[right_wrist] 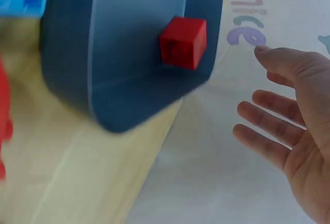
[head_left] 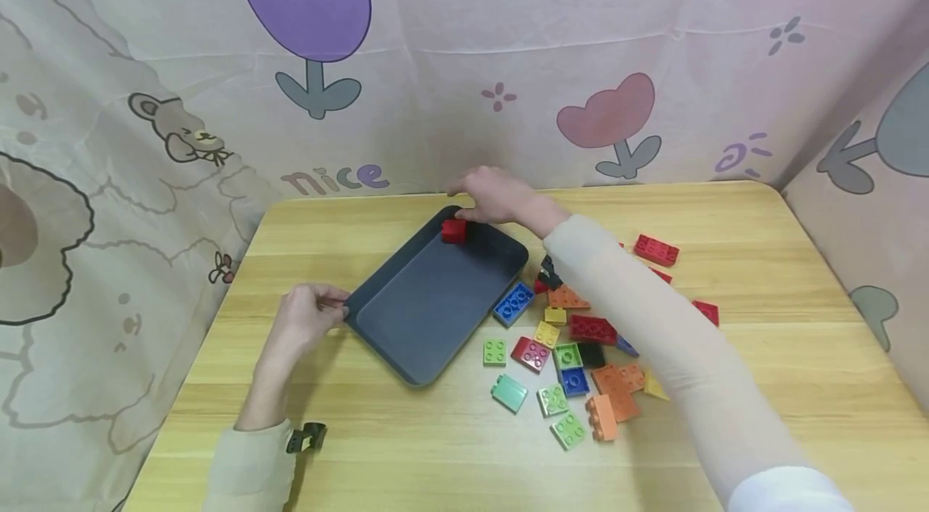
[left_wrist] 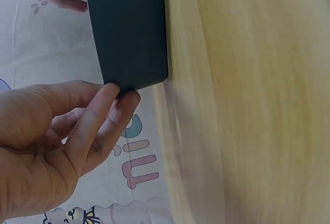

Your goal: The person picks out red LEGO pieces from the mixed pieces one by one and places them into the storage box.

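A dark grey rectangular tray (head_left: 435,302) lies slanted on the wooden table. My left hand (head_left: 310,317) pinches its left corner between thumb and fingers; the left wrist view shows the fingertips (left_wrist: 129,100) at that corner. In the tray's far corner sits one red toy building block (head_left: 454,231), its hollow side visible in the right wrist view. Just past that corner is my right hand (head_left: 495,193), fingers spread and loosely bent. A gap separates it from the block in the right wrist view, and nothing is in its palm.
Right of the tray lie many loose building blocks, among them a blue one (head_left: 514,304) near its edge, a light green one (head_left: 495,352) and a teal one (head_left: 510,393). A red block (head_left: 656,250) lies farther back. Printed cloth (head_left: 450,77) hangs behind the table.
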### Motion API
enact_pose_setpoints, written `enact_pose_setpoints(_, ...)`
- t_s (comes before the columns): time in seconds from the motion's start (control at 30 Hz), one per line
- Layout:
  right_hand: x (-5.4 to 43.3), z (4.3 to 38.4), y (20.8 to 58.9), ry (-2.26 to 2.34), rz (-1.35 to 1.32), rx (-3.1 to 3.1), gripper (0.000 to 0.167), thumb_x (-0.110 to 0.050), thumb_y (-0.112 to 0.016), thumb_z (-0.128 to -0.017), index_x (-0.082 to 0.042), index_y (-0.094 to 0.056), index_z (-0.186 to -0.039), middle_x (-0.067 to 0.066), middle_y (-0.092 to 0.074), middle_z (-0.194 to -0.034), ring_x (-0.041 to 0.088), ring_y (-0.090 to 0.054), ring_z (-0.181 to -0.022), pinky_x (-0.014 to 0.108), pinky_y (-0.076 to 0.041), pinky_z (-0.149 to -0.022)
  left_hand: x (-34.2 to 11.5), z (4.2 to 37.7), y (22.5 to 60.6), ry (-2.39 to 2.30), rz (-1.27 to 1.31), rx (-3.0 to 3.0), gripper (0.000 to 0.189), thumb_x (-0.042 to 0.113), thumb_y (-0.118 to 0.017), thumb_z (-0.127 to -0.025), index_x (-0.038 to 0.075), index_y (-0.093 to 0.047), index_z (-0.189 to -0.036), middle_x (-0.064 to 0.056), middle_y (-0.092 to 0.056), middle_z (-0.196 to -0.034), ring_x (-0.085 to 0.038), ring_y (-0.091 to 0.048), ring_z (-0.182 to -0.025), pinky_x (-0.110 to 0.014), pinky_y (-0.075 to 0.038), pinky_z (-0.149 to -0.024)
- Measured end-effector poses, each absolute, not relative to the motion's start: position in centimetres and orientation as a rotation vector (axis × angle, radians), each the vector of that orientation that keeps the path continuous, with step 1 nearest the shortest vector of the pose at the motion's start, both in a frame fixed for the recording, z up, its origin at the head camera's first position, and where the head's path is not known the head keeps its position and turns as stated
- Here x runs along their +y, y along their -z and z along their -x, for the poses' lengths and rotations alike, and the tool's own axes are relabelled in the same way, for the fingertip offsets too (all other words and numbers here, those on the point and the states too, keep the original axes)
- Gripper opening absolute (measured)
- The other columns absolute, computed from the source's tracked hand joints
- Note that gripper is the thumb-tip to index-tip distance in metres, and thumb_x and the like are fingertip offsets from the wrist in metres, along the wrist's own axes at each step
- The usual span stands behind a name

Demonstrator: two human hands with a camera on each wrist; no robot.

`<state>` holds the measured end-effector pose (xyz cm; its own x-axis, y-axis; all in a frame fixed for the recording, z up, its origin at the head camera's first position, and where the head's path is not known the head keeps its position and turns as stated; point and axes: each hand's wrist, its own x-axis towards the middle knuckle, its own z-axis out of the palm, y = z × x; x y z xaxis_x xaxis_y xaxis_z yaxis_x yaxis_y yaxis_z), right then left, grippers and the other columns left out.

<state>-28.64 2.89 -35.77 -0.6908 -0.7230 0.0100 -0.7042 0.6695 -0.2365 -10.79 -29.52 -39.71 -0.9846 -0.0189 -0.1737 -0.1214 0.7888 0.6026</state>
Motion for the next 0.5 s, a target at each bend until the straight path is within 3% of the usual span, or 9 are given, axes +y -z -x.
enact_pose_setpoints(0.3,5.8,28.6,34.2,0.364,1.184,2.828,0.044,-0.029,-0.077,-0.097,-0.01,-0.071,-0.136,0.013,-0.069,-0.142,0.033,-0.071,-0.122,0.048,-0.055,-0.109,-29.5,10.6,39.7,-0.98,0.129,2.797,0.022,0.003,-0.071,-0.096,-0.005,-0.076,-0.116,-0.021,-0.078,-0.103,-0.021,-0.074,-0.086,-0.029,-0.058,-0.071)
enact_pose_setpoints(0.5,7.9,27.9,33.4,0.262,1.133,2.896,0.046,-0.035,-0.076,-0.097,-0.014,-0.071,-0.137,0.012,-0.069,-0.143,0.034,-0.067,-0.129,0.052,-0.055,-0.107,-29.6,10.8,39.8,-0.991,0.13,2.791,0.022,0.004,-0.071,-0.096,-0.004,-0.076,-0.115,-0.021,-0.078,-0.104,-0.02,-0.074,-0.086,-0.027,-0.057,-0.07)
